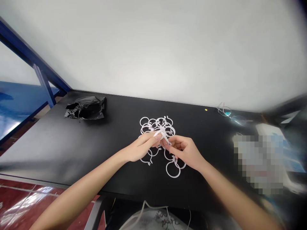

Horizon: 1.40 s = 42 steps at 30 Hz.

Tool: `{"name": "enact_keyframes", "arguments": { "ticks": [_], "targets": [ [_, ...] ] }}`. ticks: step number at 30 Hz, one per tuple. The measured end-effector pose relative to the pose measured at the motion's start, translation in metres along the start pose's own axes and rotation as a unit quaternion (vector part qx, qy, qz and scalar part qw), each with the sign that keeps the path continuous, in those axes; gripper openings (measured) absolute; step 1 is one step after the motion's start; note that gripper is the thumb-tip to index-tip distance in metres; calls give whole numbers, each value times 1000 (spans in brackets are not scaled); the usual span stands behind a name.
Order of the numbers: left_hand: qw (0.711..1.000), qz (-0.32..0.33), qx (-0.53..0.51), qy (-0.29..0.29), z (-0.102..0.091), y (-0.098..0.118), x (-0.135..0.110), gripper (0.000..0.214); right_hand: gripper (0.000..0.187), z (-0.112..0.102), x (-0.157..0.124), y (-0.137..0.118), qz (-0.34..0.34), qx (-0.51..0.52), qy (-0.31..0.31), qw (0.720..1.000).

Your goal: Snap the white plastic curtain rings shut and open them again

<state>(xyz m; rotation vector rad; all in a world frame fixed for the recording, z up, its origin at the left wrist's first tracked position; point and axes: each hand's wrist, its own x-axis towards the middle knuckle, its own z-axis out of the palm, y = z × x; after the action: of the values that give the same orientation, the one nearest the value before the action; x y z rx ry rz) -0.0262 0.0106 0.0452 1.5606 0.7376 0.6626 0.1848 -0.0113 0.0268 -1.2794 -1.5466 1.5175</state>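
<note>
My left hand (146, 143) pinches a white plastic ring clip (165, 136) between thumb and fingers, over the middle of the black table. On the other end of the same clip, my right hand (183, 149) has its thumb and fingertips closed. Around and under both hands lies a loose heap of white ring clips (144, 122), round loops with small catches at their ends. A few of them (173, 169) lie nearer the front, below my right hand. The hands partly hide the heap.
A crumpled black plastic bag (85, 108) lies at the back left of the black table (115, 111). Thin clear loops (224, 111) and a small yellow bit (206, 110) are at the back right. A white box (271, 131) stands far right, beside a blurred-out patch. A white wall rises behind.
</note>
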Motion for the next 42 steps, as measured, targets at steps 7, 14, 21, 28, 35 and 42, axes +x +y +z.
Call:
{"name": "enact_keyframes", "arguments": {
  "ticks": [7,14,21,28,35,42],
  "targets": [
    [997,-39,-58,21,-9,-3,-2,55,23,-6,0,-5,-26,58,25,998],
    [986,-73,-150,15,-10,-12,-4,54,30,-10,0,-8,-54,104,40,992],
    [985,-60,-159,9,-8,-15,-4,49,33,-7,2,-9,-61,60,57,995],
    [996,-40,-60,53,-4,-11,-4,50,37,-6,3,-7,-62,88,60,992],
    [997,25,58,52,6,-8,-7,53,28,0,5,-1,-48,146,116,981],
    [1000,12,-1,18,8,-10,-6,52,28,5,3,-1,-46,166,113,979]
  ]
}}
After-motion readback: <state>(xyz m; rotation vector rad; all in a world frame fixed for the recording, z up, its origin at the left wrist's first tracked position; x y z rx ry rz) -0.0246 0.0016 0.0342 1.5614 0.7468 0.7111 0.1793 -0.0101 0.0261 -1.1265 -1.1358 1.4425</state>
